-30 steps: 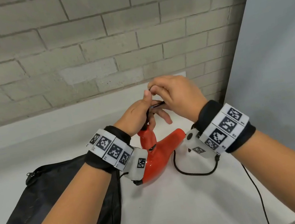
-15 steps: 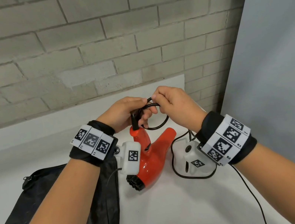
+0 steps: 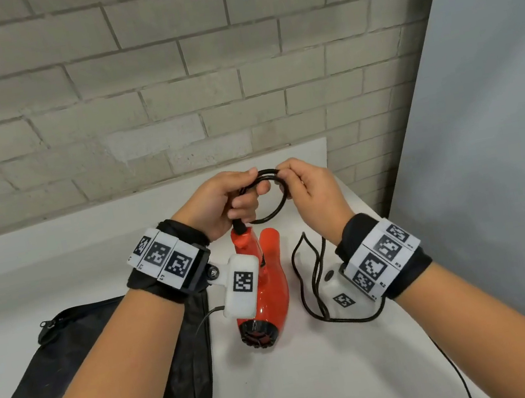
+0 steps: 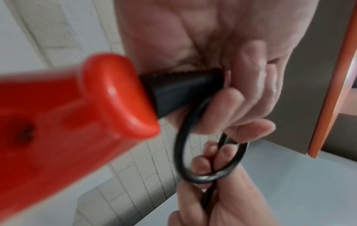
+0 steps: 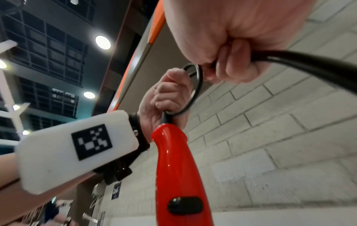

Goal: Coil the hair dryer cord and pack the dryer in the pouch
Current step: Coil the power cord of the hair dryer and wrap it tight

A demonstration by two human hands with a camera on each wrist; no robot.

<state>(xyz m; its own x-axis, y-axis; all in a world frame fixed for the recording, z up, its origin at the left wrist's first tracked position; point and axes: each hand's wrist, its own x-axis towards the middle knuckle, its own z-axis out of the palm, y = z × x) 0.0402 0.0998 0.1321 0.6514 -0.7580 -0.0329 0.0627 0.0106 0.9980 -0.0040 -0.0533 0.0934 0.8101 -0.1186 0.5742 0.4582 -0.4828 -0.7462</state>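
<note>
The red hair dryer [image 3: 271, 289] [image 5: 177, 168] [image 4: 58, 134] hangs handle-up above the white table [image 3: 319, 380]. My left hand [image 3: 230, 200] [image 5: 164, 97] [image 4: 222, 73] grips the black cord [image 3: 273, 197] [image 4: 181, 152] [image 5: 197, 85] just above the handle's black strain relief, holding a small loop. My right hand [image 3: 308, 187] [image 4: 212, 191] [image 5: 228, 45] pinches the same loop at its top right. The slack of the cord [image 3: 306, 281] trails down onto the table under my right wrist. The black zip pouch [image 3: 87, 384] lies flat at the left.
A grey brick wall [image 3: 164, 76] stands behind the table. A grey panel [image 3: 485, 126] rises close on the right. The table's right edge runs near my right forearm, and a thin cable [image 3: 456, 371] drops over it.
The dryer has swung from lying slantwise to hanging nearly straight, nozzle away from me. Both hands have risen slightly, and a fuller loop of cord now sits between them.
</note>
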